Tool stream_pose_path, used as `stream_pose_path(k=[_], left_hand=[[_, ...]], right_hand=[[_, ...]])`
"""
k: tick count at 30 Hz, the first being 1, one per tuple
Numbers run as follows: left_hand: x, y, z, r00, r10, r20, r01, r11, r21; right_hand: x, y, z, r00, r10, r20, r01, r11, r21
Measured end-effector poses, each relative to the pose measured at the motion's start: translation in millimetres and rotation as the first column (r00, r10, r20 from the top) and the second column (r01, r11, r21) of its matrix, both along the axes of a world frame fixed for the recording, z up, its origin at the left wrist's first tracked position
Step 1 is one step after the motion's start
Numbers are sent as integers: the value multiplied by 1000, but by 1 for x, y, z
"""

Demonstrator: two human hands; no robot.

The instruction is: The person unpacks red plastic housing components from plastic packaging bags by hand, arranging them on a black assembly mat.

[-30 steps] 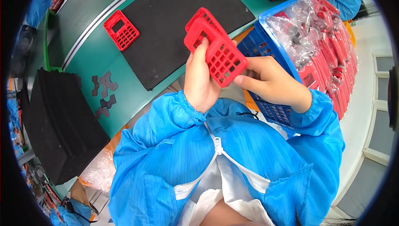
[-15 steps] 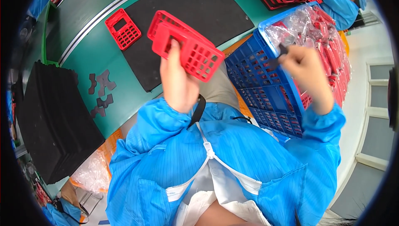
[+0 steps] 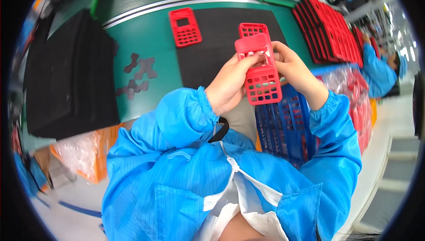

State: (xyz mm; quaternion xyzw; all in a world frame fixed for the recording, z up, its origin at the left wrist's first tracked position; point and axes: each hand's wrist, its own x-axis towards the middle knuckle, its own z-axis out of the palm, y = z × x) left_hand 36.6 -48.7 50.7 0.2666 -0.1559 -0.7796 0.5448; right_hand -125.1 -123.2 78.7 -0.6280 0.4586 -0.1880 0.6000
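Two red plastic calculator casings with grids of key holes are held up in front of me, one lapped over the other. The front casing [image 3: 264, 91] overlaps the rear casing [image 3: 252, 29], whose far end sticks out. My left hand [image 3: 228, 81] is closed on them from the left, its thumb across the window opening. My right hand [image 3: 295, 69] is closed at their right edge, its fingertips partly hidden behind the casing. Another red casing [image 3: 185, 29] lies on the bench, overlapping the left edge of a black mat [image 3: 212, 37]. Several small dark grey cut-out pieces [image 3: 145, 68] lie left of the mat.
A tall stack of black sheets [image 3: 71, 77] stands at the bench's left. By my right forearm is a blue crate [image 3: 283, 126] with bagged red parts [image 3: 349, 90]. Stacked red trays [image 3: 327, 33] stand far right, near a person in blue [image 3: 380, 72].
My right hand has come from the crate, where it pinched something small and dark, to the casings. My left hand has brought the casings rightward and more upright. The view has turned.
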Motion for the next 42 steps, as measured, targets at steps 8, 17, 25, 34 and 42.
stream_pose_path(k=[8, 17, 25, 34, 42], left_hand=[[39, -78, -19, 993, 85, 87, -84, 996, -12], [28, -118, -58, 978, -25, -207, 2, 994, -112], [34, -57, -29, 928, 177, 328, -197, 980, 28], [83, -18, -4, -360, 657, 662, 464, 742, -485], [84, -48, -52, -576, 497, 649, 422, 861, -284]], right_hand=[[10, -121, -57, 807, -279, -520, -220, 676, -703], [38, -48, -38, 971, 233, -54, -164, 482, -860], [34, -55, -51, 933, 64, -354, -359, 227, -905], [35, -62, -37, 835, 79, -544, -545, 254, -799], [23, -67, -33, 786, 170, -594, -577, 545, -609]])
